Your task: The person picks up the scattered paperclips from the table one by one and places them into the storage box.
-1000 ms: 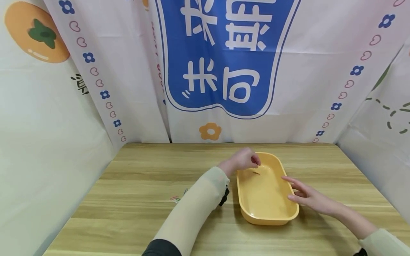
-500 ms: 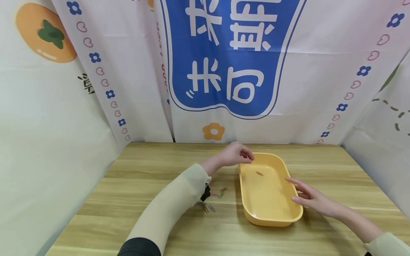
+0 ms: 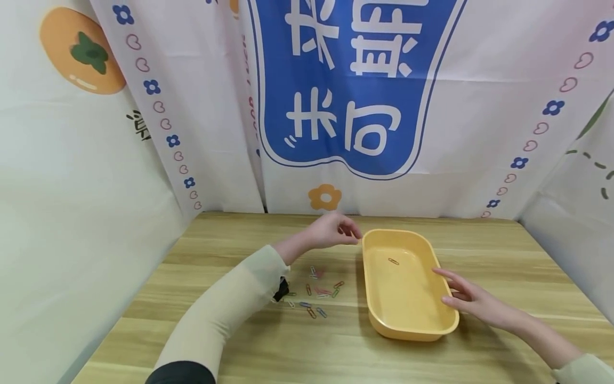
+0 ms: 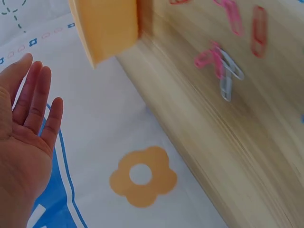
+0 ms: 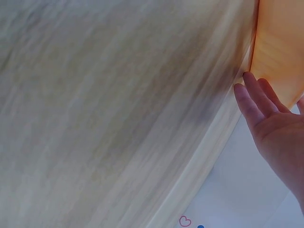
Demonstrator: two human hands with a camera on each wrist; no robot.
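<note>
A yellow tray (image 3: 410, 298) stands on the table in the head view, with one orange-brown paper clip (image 3: 393, 261) lying in it. My left hand (image 3: 333, 230) hovers just left of the tray's far corner. Its fingers are loosely bent, and the left wrist view shows nothing between them. My right hand (image 3: 475, 301) rests its extended fingers on the tray's right rim. Left of the tray lie several coloured paper clips, among them a red clip (image 3: 308, 289) and a blue clip (image 3: 321, 312). The left sleeve partly covers that scatter. A pink clip (image 4: 232, 16) appears in the left wrist view.
The wood-grain table (image 3: 384, 362) ends at a printed cloth (image 3: 230, 160) hanging behind it, and white cloth (image 3: 86, 213) flanks both sides. A black strap (image 3: 281, 288) sits at the left wrist, beside the scattered clips.
My left hand has withdrawn leftward from over the tray to outside its rim. The clip in the tray and more of the scattered clips have come into sight. My right hand stays at the rim.
</note>
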